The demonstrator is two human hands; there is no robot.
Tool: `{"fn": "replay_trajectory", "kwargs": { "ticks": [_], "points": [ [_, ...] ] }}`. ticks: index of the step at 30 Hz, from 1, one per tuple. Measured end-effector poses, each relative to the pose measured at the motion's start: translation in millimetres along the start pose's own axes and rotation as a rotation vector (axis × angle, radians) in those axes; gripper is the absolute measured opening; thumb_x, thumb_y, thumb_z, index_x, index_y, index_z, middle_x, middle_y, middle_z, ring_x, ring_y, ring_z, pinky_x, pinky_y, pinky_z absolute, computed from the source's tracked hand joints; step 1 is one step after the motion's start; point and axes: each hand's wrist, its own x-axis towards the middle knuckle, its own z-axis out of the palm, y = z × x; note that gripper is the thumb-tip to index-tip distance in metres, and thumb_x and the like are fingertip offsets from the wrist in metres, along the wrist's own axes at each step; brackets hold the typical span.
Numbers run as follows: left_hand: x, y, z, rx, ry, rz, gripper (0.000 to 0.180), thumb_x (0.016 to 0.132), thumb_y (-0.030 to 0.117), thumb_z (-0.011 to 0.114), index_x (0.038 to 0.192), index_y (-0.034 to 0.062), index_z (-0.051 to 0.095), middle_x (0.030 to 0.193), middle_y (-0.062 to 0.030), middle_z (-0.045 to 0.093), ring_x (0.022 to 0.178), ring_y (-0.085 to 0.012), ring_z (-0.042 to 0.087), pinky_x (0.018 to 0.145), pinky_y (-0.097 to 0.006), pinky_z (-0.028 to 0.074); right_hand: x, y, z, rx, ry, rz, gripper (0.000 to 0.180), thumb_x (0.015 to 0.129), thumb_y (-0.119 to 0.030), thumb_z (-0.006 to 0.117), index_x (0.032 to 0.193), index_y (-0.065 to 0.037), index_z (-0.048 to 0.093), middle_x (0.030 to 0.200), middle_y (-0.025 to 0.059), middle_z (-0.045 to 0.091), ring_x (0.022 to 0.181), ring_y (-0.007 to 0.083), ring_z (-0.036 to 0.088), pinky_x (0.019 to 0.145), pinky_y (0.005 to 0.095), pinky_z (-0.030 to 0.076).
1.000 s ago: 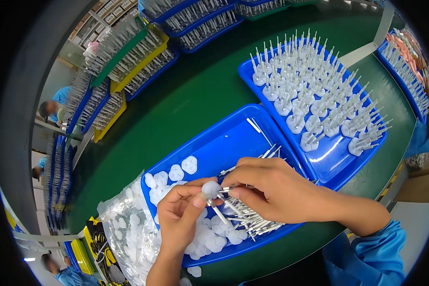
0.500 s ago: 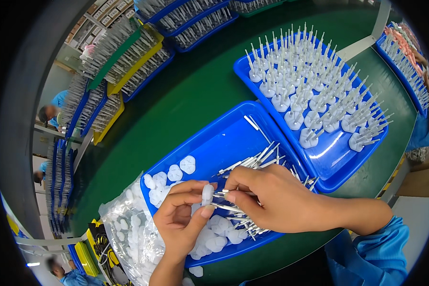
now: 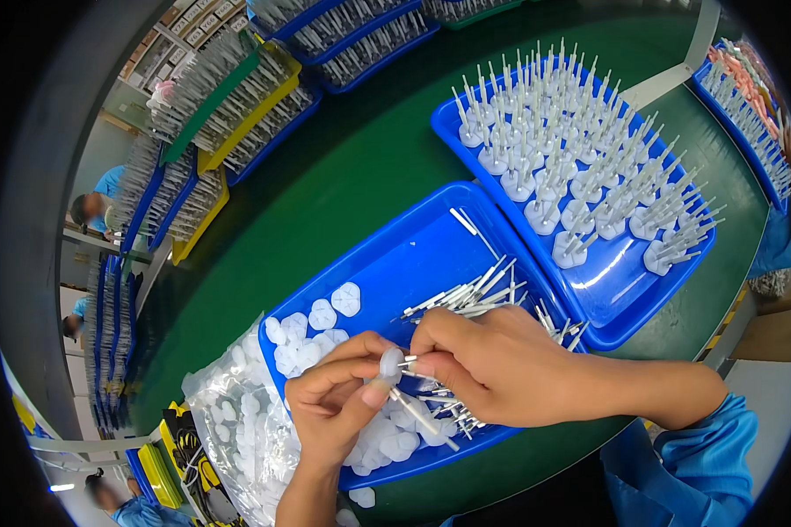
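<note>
- We have our left hand (image 3: 338,408) low and near, thumb and fingers pinched shut on a small white disc (image 3: 390,364).
- Our right hand (image 3: 492,369) comes in from the right, closed on a thin white pin (image 3: 417,415) that sits right at the disc; whether the pin is already seated in it we cannot tell.
- Both hands work just above the near tray (image 3: 404,255), a blue one lying on the green table (image 3: 343,167).
- In that tray we see loose discs (image 3: 312,338) heaped at its left end and more under our left hand, with loose pins (image 3: 466,294) scattered at its right end, partly under our right hand.
- A clear bag (image 3: 237,422) of white parts lies left of the tray, touching its near-left corner.
- To the right and farther off sits a second blue tray (image 3: 615,285), its edge touching the near one, packed with finished pieces (image 3: 571,149) standing upright, pins pointing up.
- At the far right edge we see another blue tray (image 3: 747,114) of parts, some of them pinkish.
- Far and left, beyond the table, racks (image 3: 237,97) of blue, yellow and green trays are stacked full of similar pins.
- Our right sleeve (image 3: 694,457) is blue.
- At the left rim other people (image 3: 92,206) in blue show, small and blurred.
- The table surface is smooth, dark green, with a pale strip (image 3: 668,79) running across its far right part.
</note>
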Motion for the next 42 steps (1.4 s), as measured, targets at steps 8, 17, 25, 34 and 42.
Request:
{"fn": "replay_trajectory", "kwargs": {
  "ticks": [8,17,25,34,42],
  "points": [
    [0,-3,5,0.03,-0.021,0.015,0.024,0.082,-0.013,0.069,0.106,-0.0087,0.071,0.106,-0.0235,0.069,0.104,-0.0288,0.063,0.092,-0.039,0.05,-3,5,13,-0.26,0.137,-0.183,0.018,0.088,-0.007,0.065,0.093,0.005,0.052,0.057,0.0168,0.06,0.051,0.0338,0.063,0.044,0.0434,0.045],
    [4,0,10,0.365,0.049,0.335,0.037,0.078,-0.011,0.074,0.114,-0.0068,0.065,0.131,-0.0281,0.058,0.115,-0.0356,0.064,0.101,-0.046,0.051,10,7,8,-0.202,0.242,-0.321,0.012,0.085,-0.006,0.068,0.093,-0.001,0.06,0.084,0.0118,0.056,0.077,0.0305,0.056,0.067,0.0421,0.047],
    [7,10,7,0.805,-0.059,0.504,0.039,0.075,-0.004,0.079,0.11,-0.0061,0.064,0.135,-0.032,0.052,0.107,-0.0416,0.069,0.091,-0.045,0.057,2,8,8,-0.18,0.23,-0.298,0.014,0.08,-0.001,0.07,0.091,-0.002,0.061,0.091,0.0098,0.053,0.078,0.0283,0.056,0.066,0.0399,0.049],
    [1,6,4,0.999,-0.096,0.661,0.029,0.073,-0.004,0.078,0.1,0.0015,0.067,0.141,-0.0291,0.047,0.103,-0.0416,0.068,0.087,-0.044,0.058,0,5,11,-0.066,0.209,-0.276,0.016,0.081,0.001,0.068,0.094,0.0,0.059,0.094,0.0116,0.054,0.076,0.0314,0.061,0.064,0.0412,0.051],
    [3,6,6,0.876,-0.111,0.586,0.04,0.074,-0.007,0.076,0.112,-0.0024,0.068,0.142,-0.0298,0.046,0.106,-0.0407,0.066,0.086,-0.046,0.059,-1,7,11,-0.051,0.2,-0.337,0.016,0.081,0.003,0.066,0.094,0.001,0.058,0.095,0.0124,0.054,0.08,0.0326,0.062,0.067,0.0412,0.052]
  ]
}}
